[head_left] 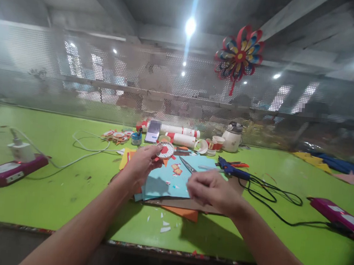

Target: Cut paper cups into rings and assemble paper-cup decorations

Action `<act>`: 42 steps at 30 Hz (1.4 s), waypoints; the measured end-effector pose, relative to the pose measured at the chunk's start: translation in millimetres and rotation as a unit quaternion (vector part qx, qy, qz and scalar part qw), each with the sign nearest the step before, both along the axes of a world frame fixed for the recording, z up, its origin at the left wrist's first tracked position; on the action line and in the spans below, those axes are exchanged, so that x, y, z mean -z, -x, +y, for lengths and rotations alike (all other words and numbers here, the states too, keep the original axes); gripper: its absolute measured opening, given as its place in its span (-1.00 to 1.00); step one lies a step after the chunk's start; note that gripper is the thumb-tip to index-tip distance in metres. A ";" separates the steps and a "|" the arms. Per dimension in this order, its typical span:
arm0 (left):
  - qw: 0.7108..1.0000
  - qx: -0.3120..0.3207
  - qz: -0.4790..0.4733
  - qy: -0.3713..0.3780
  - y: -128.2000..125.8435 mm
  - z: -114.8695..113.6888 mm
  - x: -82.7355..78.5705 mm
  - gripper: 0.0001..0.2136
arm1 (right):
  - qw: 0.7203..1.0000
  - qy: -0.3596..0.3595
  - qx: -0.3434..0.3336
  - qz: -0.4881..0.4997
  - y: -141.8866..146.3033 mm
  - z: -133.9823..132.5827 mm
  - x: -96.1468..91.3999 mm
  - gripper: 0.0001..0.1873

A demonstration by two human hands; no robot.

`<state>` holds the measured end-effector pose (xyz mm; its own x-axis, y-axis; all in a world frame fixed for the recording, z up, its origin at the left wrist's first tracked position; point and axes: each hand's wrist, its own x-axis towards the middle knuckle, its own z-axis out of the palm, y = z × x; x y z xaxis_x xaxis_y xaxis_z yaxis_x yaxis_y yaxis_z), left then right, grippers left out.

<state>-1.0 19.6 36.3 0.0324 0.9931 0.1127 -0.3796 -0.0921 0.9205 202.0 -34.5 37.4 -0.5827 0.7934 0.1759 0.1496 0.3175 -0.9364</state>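
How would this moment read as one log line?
left hand: holding round white dotted disc with red centre | right hand: closed around grey metal scissors, handles hidden | below: light-blue paper sheet, flat green tabletop

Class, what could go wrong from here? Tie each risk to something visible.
Grey metal scissors in the right hand point towards the left hand, which holds a round white disc with a red hexagon; a slip could cut that hand.
The blue pistol-shaped glue gun lies near the right hand; if hot, it might burn.
Its looped black cable could snag.

Two hands (140, 164) (207, 188) — two power strips (14, 173) (340, 214)
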 end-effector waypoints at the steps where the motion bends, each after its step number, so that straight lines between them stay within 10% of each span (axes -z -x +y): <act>1: 1.000 -0.019 -0.010 -0.010 2.1 1.6 -0.7 -0.77 | 0.997 -0.019 -0.062 -0.052 -1.4 -2.6 -3.0 -0.66; 5: 0.995 -0.055 -0.031 -0.074 6.9 4.6 -2.9 -0.79 | 0.955 -0.107 -0.252 -0.114 -4.4 -8.1 -17.3 -0.76; 9: 0.990 -0.034 0.001 -0.134 3.2 1.7 -1.2 -0.78 | 0.987 -0.146 -0.033 -0.052 -5.1 -0.3 -20.8 -0.81; 14: 0.979 0.055 0.071 -0.180 -6.4 -7.0 3.5 -0.76 | 0.960 -0.156 0.231 -0.026 -2.1 13.6 -8.5 -0.74; 25: 0.969 0.108 0.115 -0.191 -16.0 -17.8 0.4 -0.76 | 0.960 -0.195 0.201 0.013 3.4 10.3 -0.1 -0.71; 31: 0.950 0.193 0.140 -0.202 -14.3 -20.9 0.6 -0.75 | 0.930 -0.200 0.292 0.104 -10.4 14.0 -8.7 -0.71; 42: 0.931 0.253 0.191 -0.179 -23.1 -21.1 9.4 -0.74 | 0.964 -0.137 0.195 0.117 -6.2 10.7 -8.5 -0.79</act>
